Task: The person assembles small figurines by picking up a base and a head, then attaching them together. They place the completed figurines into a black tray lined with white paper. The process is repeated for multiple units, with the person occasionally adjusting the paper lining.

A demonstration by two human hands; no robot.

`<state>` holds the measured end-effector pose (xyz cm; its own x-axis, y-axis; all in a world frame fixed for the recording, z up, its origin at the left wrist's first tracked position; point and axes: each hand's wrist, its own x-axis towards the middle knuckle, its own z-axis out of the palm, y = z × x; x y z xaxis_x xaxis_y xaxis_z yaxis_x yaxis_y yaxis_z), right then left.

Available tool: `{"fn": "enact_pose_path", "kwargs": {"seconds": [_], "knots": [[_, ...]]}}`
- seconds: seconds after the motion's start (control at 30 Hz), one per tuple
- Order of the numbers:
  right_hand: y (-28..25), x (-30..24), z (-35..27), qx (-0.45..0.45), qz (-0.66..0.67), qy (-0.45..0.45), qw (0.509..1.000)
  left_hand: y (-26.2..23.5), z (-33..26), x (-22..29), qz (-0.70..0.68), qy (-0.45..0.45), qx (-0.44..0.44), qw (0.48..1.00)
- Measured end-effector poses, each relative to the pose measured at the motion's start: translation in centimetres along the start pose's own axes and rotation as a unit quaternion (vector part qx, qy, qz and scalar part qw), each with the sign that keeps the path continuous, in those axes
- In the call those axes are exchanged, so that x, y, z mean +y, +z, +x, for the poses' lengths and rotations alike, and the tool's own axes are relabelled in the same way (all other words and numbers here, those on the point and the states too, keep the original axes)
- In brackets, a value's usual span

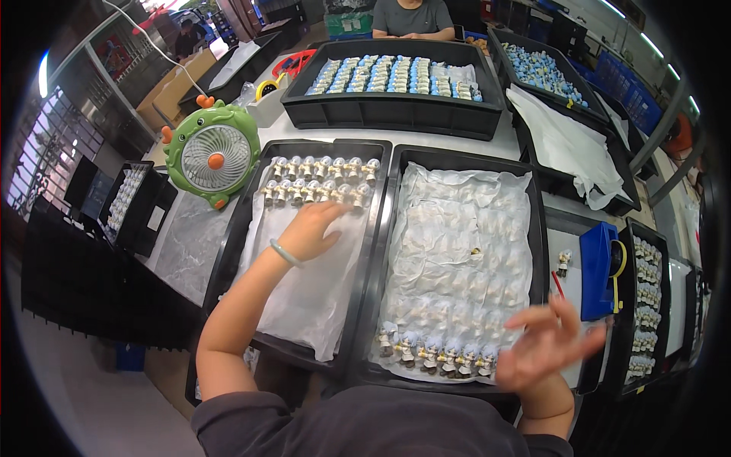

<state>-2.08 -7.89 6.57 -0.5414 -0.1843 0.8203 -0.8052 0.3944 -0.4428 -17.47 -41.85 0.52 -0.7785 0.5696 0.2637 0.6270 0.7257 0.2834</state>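
My left hand [312, 228], with a pale green bangle on the wrist, reaches into the left black tray [240, 221] lined with white foam sheet. Its fingertips touch the near row of small figurines [316, 190], which stand in two rows at the tray's far end. My right hand [544, 346] hovers blurred, fingers spread and holding nothing, at the near right corner of the right black tray [537, 228]. That tray holds figurines under a thin white sheet [457, 244], with an uncovered row of figurines [434, 354] along its near edge.
A green desk fan [213, 154] stands left of the trays. A large black tray of figurines [396, 76] sits behind, with another person [411, 19] beyond it. On the right are a blue tape dispenser [601, 266], a loose figurine [563, 263] and more filled trays [647, 305].
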Motion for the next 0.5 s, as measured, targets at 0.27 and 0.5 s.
{"fn": "enact_pose_path", "kwargs": {"seconds": [0.27, 0.5], "knots": [[0.6, 0.0, -0.6, -0.201, 0.108, -0.037, 0.973, 1.1, -3.0, -0.6, -0.087, -0.139, -0.070, 0.984], [7.8, 6.0, -2.5, -0.383, 0.027, 0.129, 0.914, 1.8, -3.4, -1.3, -0.093, -0.140, -0.096, 0.981]]}}
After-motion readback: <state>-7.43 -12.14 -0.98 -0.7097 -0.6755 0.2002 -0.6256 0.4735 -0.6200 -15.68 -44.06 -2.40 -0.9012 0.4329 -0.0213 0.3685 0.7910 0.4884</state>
